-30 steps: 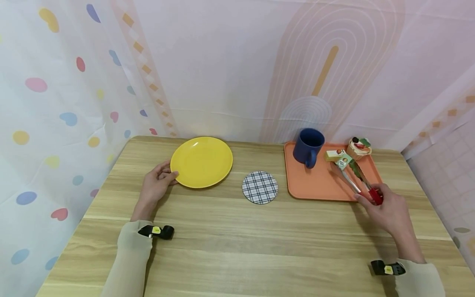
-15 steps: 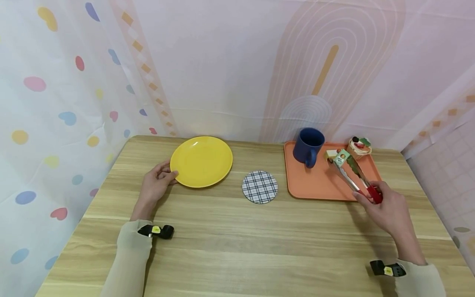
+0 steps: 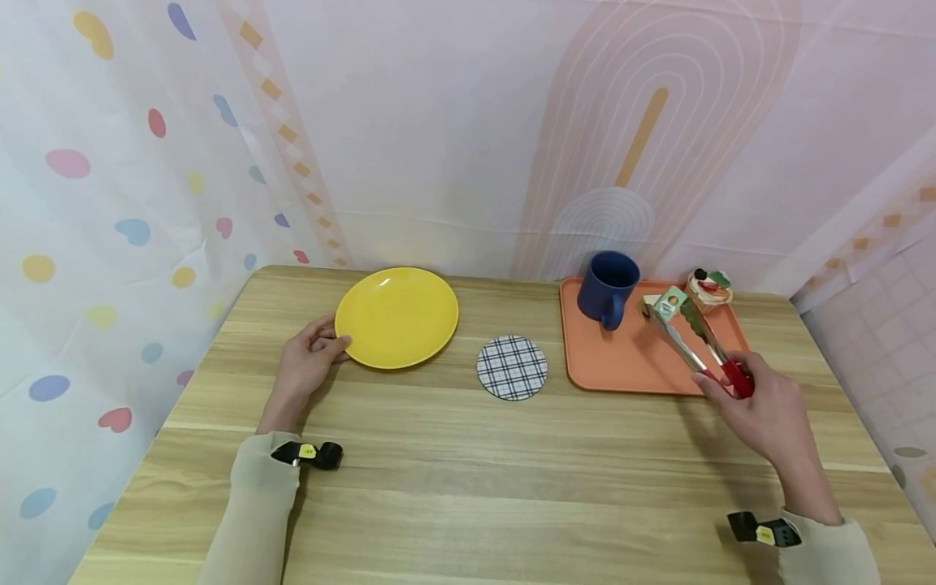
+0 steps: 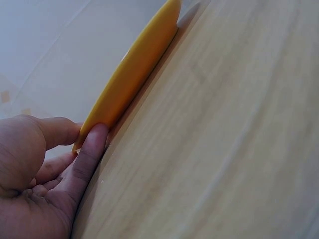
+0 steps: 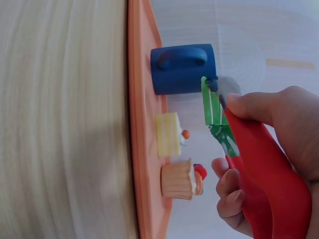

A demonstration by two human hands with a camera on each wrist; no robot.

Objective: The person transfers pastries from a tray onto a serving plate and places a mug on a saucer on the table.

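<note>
My left hand (image 3: 305,366) pinches the left rim of a yellow plate (image 3: 398,318) between thumb and fingers; the left wrist view shows the plate edge-on, low over the wooden table. In my right hand (image 3: 769,416) are metal tongs with red handles (image 5: 266,172). Their tips grip a small green-and-white layered cake slice (image 3: 669,303), raised above the orange tray (image 3: 603,370). Below it on the tray sits a yellow-and-white cake slice (image 5: 168,134), mostly hidden by the green one in the head view. A cupcake (image 3: 709,292) with fruit on top stands beside it.
A dark blue mug (image 3: 608,289) stands upright at the tray's back left, just left of the held cake slice. Between plate and tray lies a round checked coaster (image 3: 512,368). A patterned cloth (image 3: 453,146) hangs behind the table.
The tongs have lifted the green cake slice slightly up and to the left, so it covers more of the yellow one. My left hand and the plate have stayed in place.
</note>
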